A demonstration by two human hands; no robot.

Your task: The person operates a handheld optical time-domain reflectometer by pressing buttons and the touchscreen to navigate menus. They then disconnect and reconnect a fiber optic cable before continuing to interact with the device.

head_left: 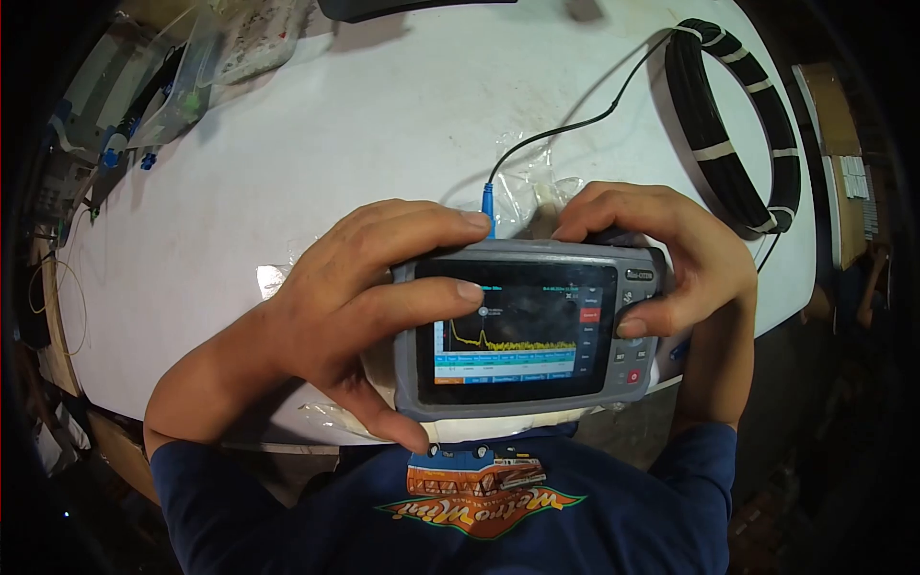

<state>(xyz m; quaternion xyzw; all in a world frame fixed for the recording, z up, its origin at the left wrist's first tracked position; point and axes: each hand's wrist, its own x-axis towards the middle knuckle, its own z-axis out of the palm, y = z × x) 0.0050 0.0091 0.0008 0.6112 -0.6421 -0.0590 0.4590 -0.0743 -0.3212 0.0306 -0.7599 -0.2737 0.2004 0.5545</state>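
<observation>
A grey handheld mini OTDR (517, 398) is held level in front of my chest, its screen showing a yellow trace with a table under it. My left hand (355, 287) grips its left side, thumb below the bottom edge and one finger over the screen. On the right side, my right hand (680, 249) holds the case, with the thumb at the buttons beside the screen and the fingers over the top edge. A blue connector (489, 209) is at the top edge, and a thin black cable (565, 125) runs from it.
The black cable leads to a coil (709, 125) tied with white bands on the white table (364, 125). Clear plastic wrapping (532, 182) lies behind the OTDR. A clear plastic container (244, 48) stands at the back left, and a dark object (402, 8) at the far edge.
</observation>
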